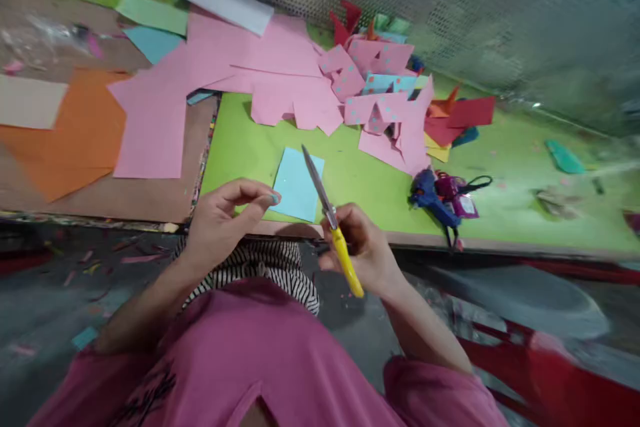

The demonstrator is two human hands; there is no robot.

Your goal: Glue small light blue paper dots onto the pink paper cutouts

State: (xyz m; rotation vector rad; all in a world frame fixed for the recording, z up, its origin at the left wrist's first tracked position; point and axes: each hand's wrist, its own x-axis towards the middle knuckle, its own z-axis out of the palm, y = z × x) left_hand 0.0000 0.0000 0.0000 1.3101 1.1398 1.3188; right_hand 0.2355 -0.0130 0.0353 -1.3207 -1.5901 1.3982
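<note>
We begin with the pair of scissors with steel blades and yellow plastic handles (334,223), which sits in the right hand (363,250) just in front of the near edge of the table. The fingers there are curled snugly around the handles, and the blades look closed, or nearly so, their tip pointing up and away over the small light-blue paper rectangle (297,185). That rectangle lies flat on the lime-green sheet covering the table (350,173), close to the near edge, and shows clean straight sides; no blade is in it now.

The left hand (220,220) hovers just beside the blue rectangle's near left corner, thumb and forefinger pinched almost together. We cannot tell whether they hold a tiny scrap or nothing at all.

As we judge it, a good deal of cutting is already done: farther back lies a heap of pink paper pieces with dots (373,90), large plain pink sheets with notched edges (210,80), and red offcuts (460,117). An orange sheet (75,130) lies uncut at the left. A blue glue gun (433,197) rests to the right, untouched, so any sticking seems left to do.
</note>
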